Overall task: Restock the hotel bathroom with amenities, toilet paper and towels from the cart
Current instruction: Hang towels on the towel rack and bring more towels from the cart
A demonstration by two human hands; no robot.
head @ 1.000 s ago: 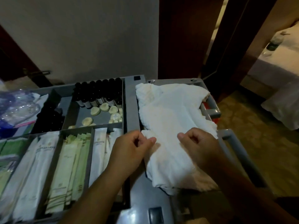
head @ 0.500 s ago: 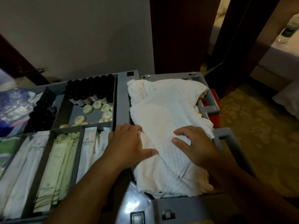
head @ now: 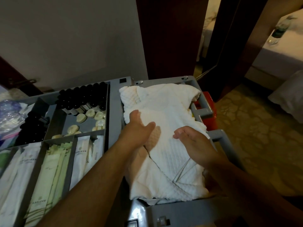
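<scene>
A white waffle-textured towel lies piled in the right bin of the grey cart. My left hand rests flat on the towel's left part, fingers stretched toward the far edge. My right hand lies on the towel's right part with straight fingers pointing left. Neither hand grips the cloth. The left tray of the cart holds amenities: dark small bottles, round wrapped soaps and long white and green sachets.
A plastic bag sits at the cart's far left. A red item hangs at the cart's right side. Behind stands a pale wall and a dark door frame. Patterned carpet and a bed lie to the right.
Both hands were pinching the towel's near edge a second ago; they have let go, opened and slid forward across the towel, the left one farthest.
</scene>
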